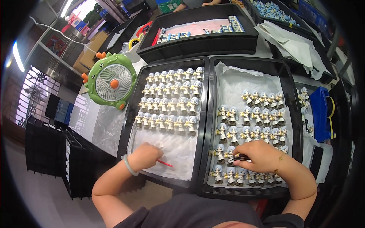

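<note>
Standing in the black rectangular plastic tray [251, 193], the small silver-haired figurines [219, 153] appear light, stiff and fragile, best taken by the torso; the right hand [262, 155] pinches a slim black pen-like tool [241, 157] within that tray, the left hand [145, 156] a thin red stick [165, 163] left of it.

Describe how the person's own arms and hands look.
The left hand is gloveless, with a smooth pale bangle at its wrist. The right hand is gloveless too; fine gold-brown marks or a chain show near its wrist, unclear which. Short dark sleeves.
</note>
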Demonstrator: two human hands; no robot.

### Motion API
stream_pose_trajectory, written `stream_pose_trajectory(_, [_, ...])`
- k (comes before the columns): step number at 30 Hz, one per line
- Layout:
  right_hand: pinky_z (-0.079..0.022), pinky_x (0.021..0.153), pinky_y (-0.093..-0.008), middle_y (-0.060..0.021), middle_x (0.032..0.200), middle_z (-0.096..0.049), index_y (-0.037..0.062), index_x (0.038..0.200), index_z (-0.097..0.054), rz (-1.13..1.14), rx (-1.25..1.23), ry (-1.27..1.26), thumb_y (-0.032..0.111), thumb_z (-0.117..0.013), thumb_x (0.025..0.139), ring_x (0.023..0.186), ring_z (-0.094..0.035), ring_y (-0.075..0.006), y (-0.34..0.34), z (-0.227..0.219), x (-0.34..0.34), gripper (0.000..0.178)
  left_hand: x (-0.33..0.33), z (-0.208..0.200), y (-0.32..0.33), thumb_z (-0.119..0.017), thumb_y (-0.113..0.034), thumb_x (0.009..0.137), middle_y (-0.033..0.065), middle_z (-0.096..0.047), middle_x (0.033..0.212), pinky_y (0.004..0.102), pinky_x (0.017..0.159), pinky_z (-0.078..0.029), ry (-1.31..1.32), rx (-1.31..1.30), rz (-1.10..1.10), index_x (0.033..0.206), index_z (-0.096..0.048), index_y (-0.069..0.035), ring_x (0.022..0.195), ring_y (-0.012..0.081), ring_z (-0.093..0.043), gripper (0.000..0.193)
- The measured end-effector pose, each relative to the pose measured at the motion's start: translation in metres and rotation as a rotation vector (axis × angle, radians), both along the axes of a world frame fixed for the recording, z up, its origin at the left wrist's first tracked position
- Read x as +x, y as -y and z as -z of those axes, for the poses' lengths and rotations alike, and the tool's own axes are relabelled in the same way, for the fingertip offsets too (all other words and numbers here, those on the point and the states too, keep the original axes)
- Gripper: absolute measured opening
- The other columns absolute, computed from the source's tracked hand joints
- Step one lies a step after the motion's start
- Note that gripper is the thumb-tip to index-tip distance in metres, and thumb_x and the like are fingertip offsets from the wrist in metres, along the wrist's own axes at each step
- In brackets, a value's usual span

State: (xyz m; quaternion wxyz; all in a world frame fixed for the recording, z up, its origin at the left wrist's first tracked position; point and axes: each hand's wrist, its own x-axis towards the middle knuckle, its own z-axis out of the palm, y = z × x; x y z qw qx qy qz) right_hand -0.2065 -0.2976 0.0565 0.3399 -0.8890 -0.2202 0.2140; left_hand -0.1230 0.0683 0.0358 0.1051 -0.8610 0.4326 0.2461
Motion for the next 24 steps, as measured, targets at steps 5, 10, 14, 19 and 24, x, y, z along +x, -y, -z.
stream_pose_trajectory(5, [-0.047,0.071,-0.041,-0.015,0.08,-0.062,0.0019,0.088,-0.057,0.003,0.009,-0.024,0.03,-0.057,0.083,0.078,-0.06,-0.0341,-0.004,0.003,0.001,0.029,0.03,-0.093,0.041,-0.057,-0.008,0.068,0.0115,-0.058,0.066,0.0372,0.058,-0.045,0.05,-0.182,-0.08,0.069,-0.054,-0.005,0.063,0.0302,-0.058,0.005])
stream_pose_trajectory(10, [-0.047,0.07,-0.0423,-0.0181,0.076,-0.061,-0.0004,0.084,-0.058,-0.036,-0.02,0.003,0.029,-0.057,0.082,0.076,-0.06,-0.0354,-0.004,0.011,0.005,0.03,0.086,-0.118,0.146,-0.06,-0.01,0.078,0.0056,-0.057,0.068,0.0284,0.061,-0.045,-0.271,-0.763,-0.125,0.082,-0.053,-0.001,0.064,0.0152,-0.056,0.011])
stream_pose_trajectory(14, [-0.047,0.07,-0.0425,-0.0185,0.072,-0.061,-0.0003,0.084,-0.059,-0.008,-0.064,-0.013,0.031,-0.058,0.082,0.074,-0.059,-0.0357,-0.003,0.019,0.006,0.031,0.13,-0.073,0.245,-0.06,-0.014,0.078,0.0094,-0.061,0.078,0.0306,0.064,-0.047,-0.22,-0.812,-0.019,0.088,-0.057,-0.001,0.068,0.0188,-0.059,0.016])
stream_pose_trajectory(19, [-0.046,0.071,-0.0426,-0.0197,0.074,-0.061,-0.0002,0.084,-0.059,0.037,-0.062,-0.02,0.031,-0.057,0.082,0.075,-0.059,-0.0363,0.005,0.022,0.008,0.031,0.168,0.004,0.317,-0.062,-0.013,0.075,0.0125,-0.062,0.077,0.0329,0.067,-0.047,-0.021,-0.638,0.04,0.087,-0.059,-0.002,0.074,0.0221,-0.061,0.017])
stream_pose_trajectory(24, [-0.047,0.073,-0.0423,-0.0201,0.078,-0.062,-0.0002,0.085,-0.06,0.024,-0.028,-0.018,0.03,-0.058,0.081,0.077,-0.06,-0.0366,0.005,0.016,0.008,0.031,0.17,0.036,0.325,-0.061,-0.02,0.073,0.0142,-0.061,0.094,0.0385,0.078,-0.046,0.178,-0.574,0.048,0.096,-0.059,-0.005,0.09,0.0295,-0.059,0.027])
